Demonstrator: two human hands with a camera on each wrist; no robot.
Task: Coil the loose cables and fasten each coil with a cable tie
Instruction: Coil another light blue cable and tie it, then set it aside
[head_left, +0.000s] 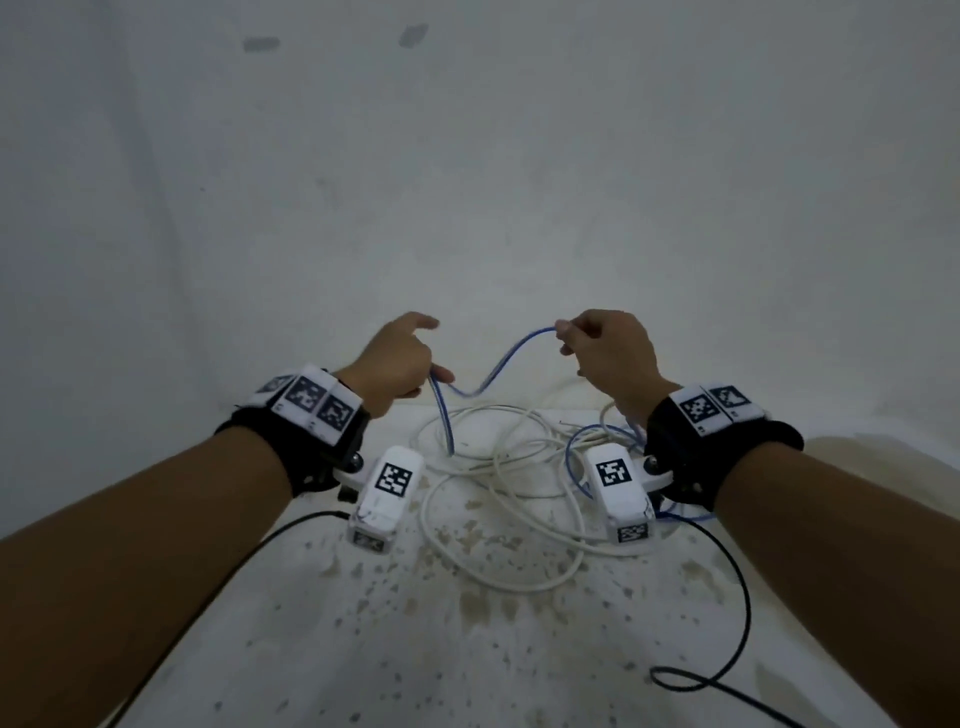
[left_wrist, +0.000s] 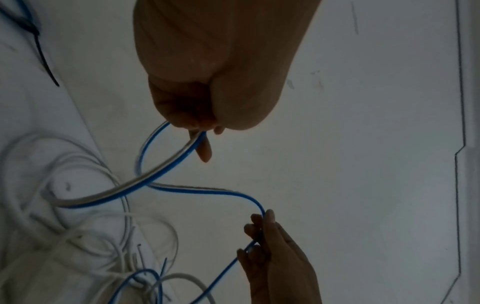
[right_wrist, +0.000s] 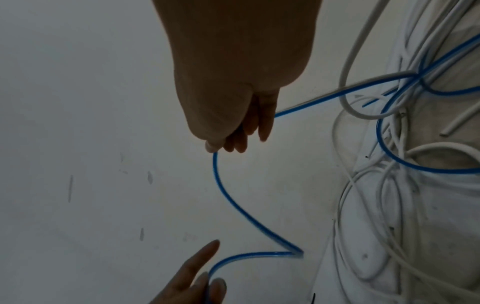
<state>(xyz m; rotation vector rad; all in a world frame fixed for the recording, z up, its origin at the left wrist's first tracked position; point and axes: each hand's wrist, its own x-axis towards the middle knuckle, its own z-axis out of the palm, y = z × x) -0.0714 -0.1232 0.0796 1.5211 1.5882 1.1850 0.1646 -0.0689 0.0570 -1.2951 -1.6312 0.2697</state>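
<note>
A blue cable (head_left: 496, 364) hangs in a wavy span between both hands above the table. My left hand (head_left: 402, 358) pinches it with curled fingers, index finger pointing out; in the left wrist view the blue cable (left_wrist: 166, 174) loops out below the left hand (left_wrist: 197, 115). My right hand (head_left: 602, 345) grips the blue cable between thumb and curled fingers, and in the right wrist view the right hand (right_wrist: 233, 115) holds the blue cable (right_wrist: 228, 197). The cable's remaining length trails down into a tangle of white cables (head_left: 498, 488) on the table.
The white table (head_left: 467, 649) is stained with brown specks. A black lead (head_left: 727, 623) loops at the right front, another black lead (head_left: 249, 551) runs at the left. A pale wall (head_left: 467, 182) rises right behind the table. A black cable tie (left_wrist: 44, 59) lies near other blue cable.
</note>
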